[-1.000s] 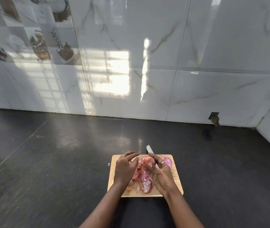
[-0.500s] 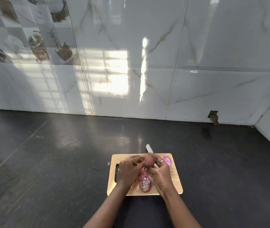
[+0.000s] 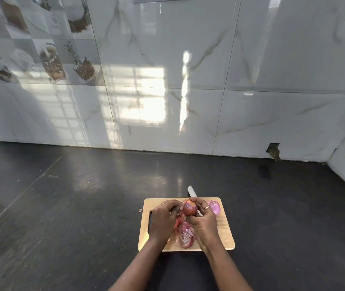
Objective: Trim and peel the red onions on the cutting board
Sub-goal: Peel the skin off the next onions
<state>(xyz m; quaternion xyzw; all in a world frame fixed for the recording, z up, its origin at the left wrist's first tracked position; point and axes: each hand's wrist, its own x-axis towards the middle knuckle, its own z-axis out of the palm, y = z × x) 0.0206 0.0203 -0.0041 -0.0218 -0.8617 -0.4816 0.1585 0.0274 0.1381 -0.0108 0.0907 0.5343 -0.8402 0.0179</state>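
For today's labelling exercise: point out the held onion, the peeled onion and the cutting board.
held onion (image 3: pixel 190 209), head view, its brown-skinned side.
peeled onion (image 3: pixel 215 207), head view, its purple middle.
cutting board (image 3: pixel 224 234), head view, bare wood near right edge.

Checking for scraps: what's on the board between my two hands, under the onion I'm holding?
Loose pink onion skins lie on the cutting board between the left hand and right hand, below the held onion, seen in the head view.

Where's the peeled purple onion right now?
Head view: the peeled purple onion sits at the far right corner of the wooden cutting board, just right of the right hand.
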